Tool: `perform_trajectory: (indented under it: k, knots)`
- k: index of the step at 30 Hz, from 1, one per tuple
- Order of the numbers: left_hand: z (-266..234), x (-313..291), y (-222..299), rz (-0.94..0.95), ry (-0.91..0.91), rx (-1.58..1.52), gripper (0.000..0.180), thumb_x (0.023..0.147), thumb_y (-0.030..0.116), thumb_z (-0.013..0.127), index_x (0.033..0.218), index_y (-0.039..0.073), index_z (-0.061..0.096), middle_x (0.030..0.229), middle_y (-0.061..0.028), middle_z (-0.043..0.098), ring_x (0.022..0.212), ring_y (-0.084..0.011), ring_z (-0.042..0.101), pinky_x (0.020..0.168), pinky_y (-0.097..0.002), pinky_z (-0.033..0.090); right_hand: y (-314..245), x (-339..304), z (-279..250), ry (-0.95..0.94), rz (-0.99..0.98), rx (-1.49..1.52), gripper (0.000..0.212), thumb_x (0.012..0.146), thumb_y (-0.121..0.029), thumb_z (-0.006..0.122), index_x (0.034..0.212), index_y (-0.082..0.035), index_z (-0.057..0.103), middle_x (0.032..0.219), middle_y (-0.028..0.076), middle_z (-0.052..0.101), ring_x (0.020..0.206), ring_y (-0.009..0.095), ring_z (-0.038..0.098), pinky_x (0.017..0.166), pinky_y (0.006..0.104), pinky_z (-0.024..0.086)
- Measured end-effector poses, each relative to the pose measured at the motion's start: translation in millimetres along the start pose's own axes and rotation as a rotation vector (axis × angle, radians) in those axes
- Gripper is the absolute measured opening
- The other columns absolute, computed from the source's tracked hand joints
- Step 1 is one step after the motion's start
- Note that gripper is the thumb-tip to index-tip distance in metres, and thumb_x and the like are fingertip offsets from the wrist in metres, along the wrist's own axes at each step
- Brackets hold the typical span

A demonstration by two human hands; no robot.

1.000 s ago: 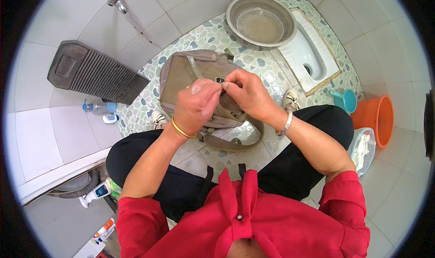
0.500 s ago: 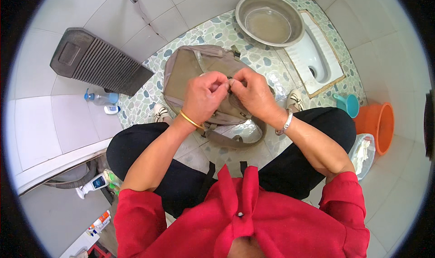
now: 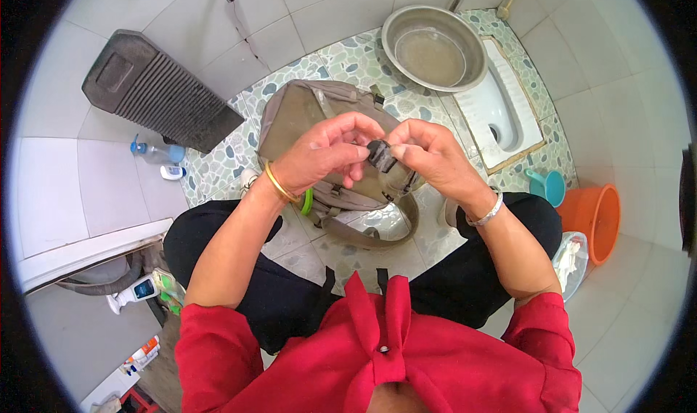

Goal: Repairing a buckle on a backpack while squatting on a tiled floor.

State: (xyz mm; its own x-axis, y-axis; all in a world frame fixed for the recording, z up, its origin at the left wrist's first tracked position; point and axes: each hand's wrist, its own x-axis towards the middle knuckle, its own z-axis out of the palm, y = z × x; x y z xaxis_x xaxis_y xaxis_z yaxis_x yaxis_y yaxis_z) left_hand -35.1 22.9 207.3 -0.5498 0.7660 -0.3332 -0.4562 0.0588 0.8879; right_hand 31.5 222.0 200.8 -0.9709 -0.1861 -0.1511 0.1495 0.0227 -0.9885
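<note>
A khaki-brown backpack point(image 3: 290, 126) lies on the floor between my feet, partly covered by my hands and forearms. Over its right side, my left hand point(image 3: 330, 152) and my right hand point(image 3: 439, 159) meet at a small black strap end point(image 3: 381, 155), which looks like part of the backpack. The left thumb and fingers pinch its left edge; those of the right grip its other edge. A bright green band point(image 3: 307, 201) shows beside my left wrist. The backpack's wide strap loops toward me across the tiles.
A dark washboard point(image 3: 160, 90) leans at the left wall, near bottles point(image 3: 156, 152). Ahead, a metal basin point(image 3: 393, 57) of cloudy water overlaps the squat toilet point(image 3: 483, 115). At right are a teal dipper point(image 3: 554, 188), an orange bucket point(image 3: 604, 224) and a clear bag point(image 3: 577, 268).
My hands have spread slightly apart, and the black strap end now shows between them. The green band beside my left wrist has come into sight. The view has shifted a little.
</note>
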Motion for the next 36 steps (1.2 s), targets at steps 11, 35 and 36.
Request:
perform_trajectory:
  k: [11, 35, 36]
  knots:
    - [6, 0, -2, -0.046, -0.126, 0.126, 0.019, 0.081, 0.014, 0.062, 0.096, 0.006, 0.053, 0.074, 0.0042, 0.049, 0.055, -0.0026, 0.044, 0.049, -0.0179, 0.035, 1, -5, -7, -0.115, 0.060, 0.123, 0.012, 0.082, -0.015, 0.057, 0.086, -0.003, 0.059, 0.076, -0.006, 0.053, 0.070, 0.002, 0.045, 0.061, 0.0189, 0.038]
    - [16, 19, -29, 0.038, 0.308, 0.129, 0.012, 0.087, 0.018, 0.057, 0.088, 0.007, 0.056, 0.068, 0.0067, 0.048, 0.050, -0.0002, 0.040, 0.044, -0.0169, 0.034, 19, 0, 6, 0.219, 0.044, -0.208, 0.018, 0.078, -0.014, 0.063, 0.075, 0.003, 0.059, 0.062, 0.006, 0.059, 0.049, 0.010, 0.055, 0.047, 0.0252, 0.043]
    - [16, 19, -29, 0.037, 0.309, 0.130, 0.012, 0.087, 0.018, 0.057, 0.088, 0.007, 0.056, 0.068, 0.0067, 0.048, 0.050, -0.0002, 0.040, 0.044, -0.0169, 0.034, 16, 1, 7, 0.218, 0.043, -0.207, 0.018, 0.078, -0.014, 0.063, 0.075, 0.003, 0.059, 0.062, 0.006, 0.059, 0.049, 0.010, 0.055, 0.047, 0.0252, 0.043]
